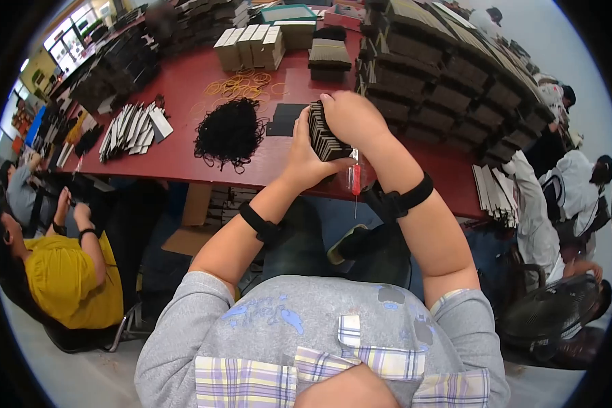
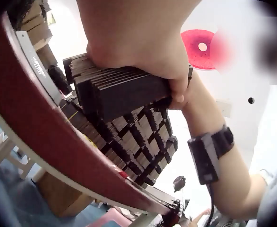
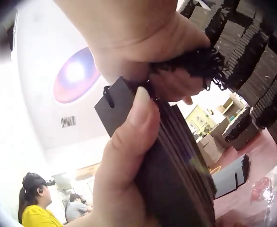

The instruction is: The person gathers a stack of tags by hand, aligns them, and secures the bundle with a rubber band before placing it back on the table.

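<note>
A stack of dark cards (image 1: 325, 139) is held above the red table's front part. My left hand (image 1: 307, 158) grips it from the left and below; in the right wrist view the left thumb (image 3: 141, 118) presses along the side of the stack (image 3: 176, 165). My right hand (image 1: 355, 119) is at the stack's upper right end, fingers curled, with a bunch of black loops (image 3: 200, 64) at it. In the left wrist view a hand (image 2: 138, 47) covers the top of the stack (image 2: 129, 92). Dark flat cards (image 1: 287, 119) lie just left of the hands.
A pile of black loops (image 1: 231, 132), yellow bands (image 1: 245, 85) and white strips (image 1: 132, 129) lie leftward on the red table (image 1: 183, 160). Tall stacks of dark bundles (image 1: 449, 81) stand at right. A red-handled tool (image 1: 356, 180) is at the front edge. Other people sit at both sides.
</note>
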The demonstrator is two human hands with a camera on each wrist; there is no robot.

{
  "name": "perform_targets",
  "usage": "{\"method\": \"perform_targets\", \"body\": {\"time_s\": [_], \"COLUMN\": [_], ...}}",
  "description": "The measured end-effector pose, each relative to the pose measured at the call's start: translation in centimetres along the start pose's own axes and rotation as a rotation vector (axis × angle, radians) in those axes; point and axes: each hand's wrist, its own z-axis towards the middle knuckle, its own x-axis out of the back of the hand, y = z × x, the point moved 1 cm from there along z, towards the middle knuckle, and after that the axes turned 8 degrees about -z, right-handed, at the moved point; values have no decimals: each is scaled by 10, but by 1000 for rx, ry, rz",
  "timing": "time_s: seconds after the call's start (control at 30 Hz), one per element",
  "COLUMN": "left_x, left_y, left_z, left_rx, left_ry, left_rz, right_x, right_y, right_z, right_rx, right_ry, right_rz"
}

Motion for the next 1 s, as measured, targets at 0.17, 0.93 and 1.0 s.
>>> {"method": "perform_targets", "body": {"time_s": [0.17, 0.93, 1.0], "left_x": [6, -3, -5], "left_y": [-4, -8, -9], "left_z": [-4, -14, -14], "left_rx": [-22, -241, -217], "left_ry": [-20, 159, 165], "left_rz": [82, 139, 152], "right_x": [-1, 10, 7], "right_y": [-17, -46, -48], "right_z": [3, -31, -28], "right_rx": [72, 173, 80], "right_ry": [-283, 28, 91], "right_rz": [-394, -656, -658]}}
